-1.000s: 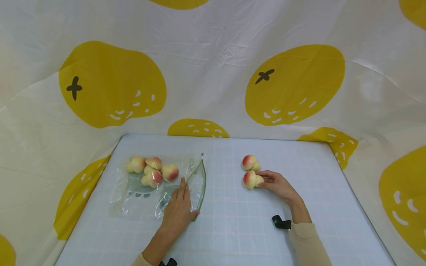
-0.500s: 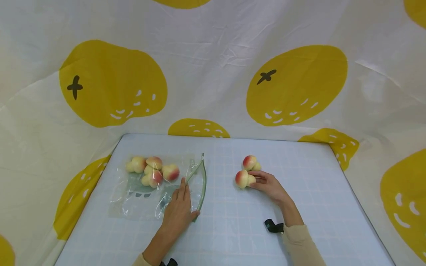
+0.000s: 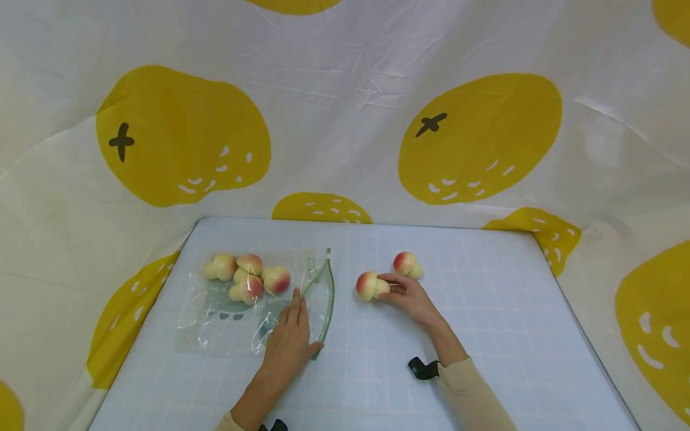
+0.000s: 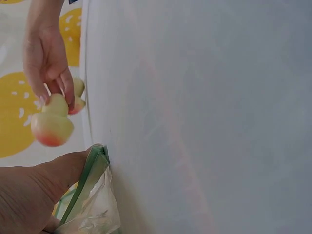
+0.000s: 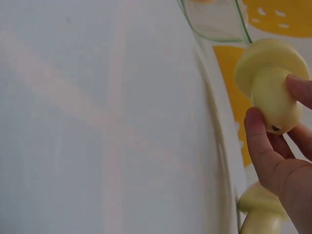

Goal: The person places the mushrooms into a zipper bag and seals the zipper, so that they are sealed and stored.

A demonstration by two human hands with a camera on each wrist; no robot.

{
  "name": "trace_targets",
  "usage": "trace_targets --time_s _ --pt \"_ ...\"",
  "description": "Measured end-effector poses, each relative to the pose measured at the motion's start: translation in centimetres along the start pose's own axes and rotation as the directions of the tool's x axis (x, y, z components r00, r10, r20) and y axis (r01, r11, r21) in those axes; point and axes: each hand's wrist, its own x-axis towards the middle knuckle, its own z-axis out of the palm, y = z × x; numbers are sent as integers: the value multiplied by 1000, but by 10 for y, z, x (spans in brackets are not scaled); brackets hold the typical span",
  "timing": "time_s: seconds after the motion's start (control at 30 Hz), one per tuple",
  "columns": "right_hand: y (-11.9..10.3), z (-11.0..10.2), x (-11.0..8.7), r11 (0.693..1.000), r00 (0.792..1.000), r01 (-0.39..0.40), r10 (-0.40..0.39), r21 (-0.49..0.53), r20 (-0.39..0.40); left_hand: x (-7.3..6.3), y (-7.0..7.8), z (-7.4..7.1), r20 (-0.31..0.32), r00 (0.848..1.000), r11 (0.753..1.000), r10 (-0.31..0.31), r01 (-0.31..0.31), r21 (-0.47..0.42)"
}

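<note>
My right hand (image 3: 408, 296) pinches the stem of a toy mushroom (image 3: 368, 286) between thumb and fingers; its cap is cream and red and points left. In the right wrist view the mushroom (image 5: 273, 87) shows a small dark hole at its stem end. My left hand (image 3: 289, 341) lies with fingers straight on a clear zip bag (image 3: 226, 335), thumb at the lower end of the green-edged mouth (image 3: 330, 299), which gapes towards the right. The left wrist view shows the thumb (image 4: 73, 165) against the green edge. Several toy mushrooms (image 3: 250, 289) lie inside the bag.
Another toy mushroom (image 3: 406, 264) lies on the table behind my right hand. The table (image 3: 485, 311) has a pale checked cover. A curtain (image 3: 334, 120) with yellow fruit prints hangs behind it. A dark wrist camera (image 3: 423, 368) juts out beside the right sleeve.
My right hand has carried the toy mushroom left, away from the one on the table and nearer the bag's mouth. The left hand and the bag have stayed put.
</note>
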Motion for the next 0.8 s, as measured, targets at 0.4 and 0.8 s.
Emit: trace_targets --time_s 0.4,0.8 --pt "-6 44 24 997 997 11 -5 -81 72 -1 0 0 -3 1000 1000 5 -5 21" --pt "-6 80 44 978 999 28 -18 -209 47 0 1 0 -14 1000 999 19 -18 49"
